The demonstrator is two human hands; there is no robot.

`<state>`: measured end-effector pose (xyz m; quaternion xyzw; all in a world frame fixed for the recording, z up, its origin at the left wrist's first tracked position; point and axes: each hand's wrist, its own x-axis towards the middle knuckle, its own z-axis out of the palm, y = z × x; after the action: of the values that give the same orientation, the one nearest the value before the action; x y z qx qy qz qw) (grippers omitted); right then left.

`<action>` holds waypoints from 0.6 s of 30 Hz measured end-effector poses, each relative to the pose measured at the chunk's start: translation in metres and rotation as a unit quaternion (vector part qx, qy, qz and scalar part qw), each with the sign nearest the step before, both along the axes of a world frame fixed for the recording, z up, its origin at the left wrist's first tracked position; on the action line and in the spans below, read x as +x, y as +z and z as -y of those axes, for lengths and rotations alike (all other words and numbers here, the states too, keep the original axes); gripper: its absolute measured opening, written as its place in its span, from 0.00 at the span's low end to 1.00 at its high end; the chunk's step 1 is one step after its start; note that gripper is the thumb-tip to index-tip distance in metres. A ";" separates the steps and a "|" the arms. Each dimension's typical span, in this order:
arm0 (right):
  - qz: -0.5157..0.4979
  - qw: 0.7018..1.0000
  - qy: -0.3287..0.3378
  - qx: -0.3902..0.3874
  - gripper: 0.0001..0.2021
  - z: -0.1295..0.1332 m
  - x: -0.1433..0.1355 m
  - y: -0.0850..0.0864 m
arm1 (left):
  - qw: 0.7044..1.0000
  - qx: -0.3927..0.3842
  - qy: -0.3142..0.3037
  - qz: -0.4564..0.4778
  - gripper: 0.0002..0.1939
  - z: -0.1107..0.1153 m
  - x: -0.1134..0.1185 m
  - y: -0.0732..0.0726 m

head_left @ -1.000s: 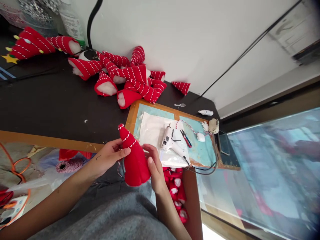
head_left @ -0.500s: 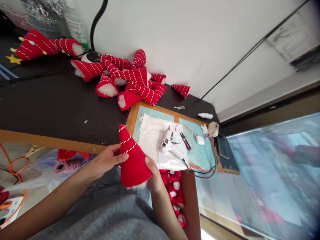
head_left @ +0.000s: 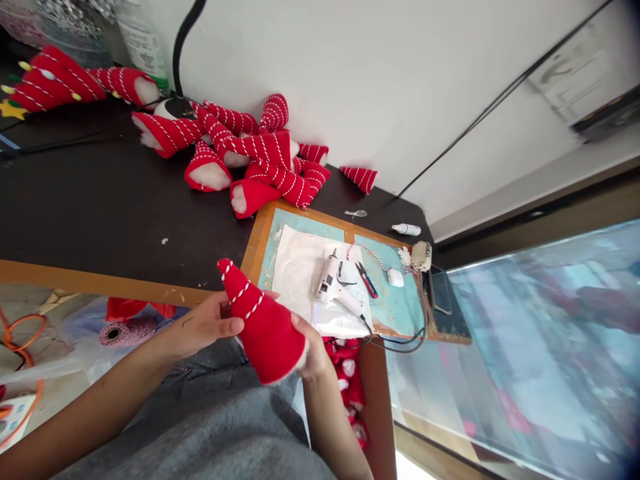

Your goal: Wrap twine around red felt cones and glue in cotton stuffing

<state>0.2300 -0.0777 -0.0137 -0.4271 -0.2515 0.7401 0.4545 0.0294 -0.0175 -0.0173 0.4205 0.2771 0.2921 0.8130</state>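
Note:
A red felt cone with white stuffing at its wide end hangs over my lap, held between both hands. Red-and-white twisted cord winds round its narrow upper part, and the lower part is plain. My left hand grips the cone's left side, thumb in front and fingers partly behind it. My right hand is closed round the wide end on the right. Just beyond lies a white glue gun on a white sheet, beside small cutters with dark blades.
Several cord-wrapped red cones are piled along the wall. A small striped cone, a white bottle and a phone lie farther right. Below the table edge, an open drawer holds red pieces. A cord spool sits lower left.
The cone has tilted, its tip swinging left and its wide end turning toward the right. Both hands still hold it. The whole view has shifted slightly.

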 end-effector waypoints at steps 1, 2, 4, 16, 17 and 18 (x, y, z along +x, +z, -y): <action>0.002 1.000 -0.005 -0.005 0.30 0.001 -0.001 -0.001 | 1.000 0.002 -0.001 0.009 0.44 0.000 0.001 -0.001; 0.013 1.000 -0.018 0.003 0.31 0.003 -0.001 -0.001 | 1.000 0.005 0.006 0.010 0.43 0.000 0.002 -0.003; 0.059 0.994 -0.061 0.069 0.32 0.008 -0.001 0.002 | 0.999 0.002 0.041 -0.002 0.41 0.000 0.005 -0.005; 0.192 0.968 -0.042 0.155 0.27 0.015 -0.003 0.012 | 0.996 0.006 0.088 -0.029 0.30 0.005 0.008 -0.008; 0.138 0.982 -0.048 0.120 0.27 0.015 -0.005 0.008 | 0.997 -0.003 0.078 -0.026 0.31 0.008 0.008 -0.010; 0.098 0.990 -0.051 0.089 0.27 0.016 -0.007 0.003 | 0.997 -0.013 0.072 -0.025 0.31 0.010 0.008 -0.012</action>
<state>0.2228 -0.0935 -0.0105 -0.4676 -0.3372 0.6453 0.5013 0.0377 -0.0279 -0.0292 0.3956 0.3306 0.3360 0.7882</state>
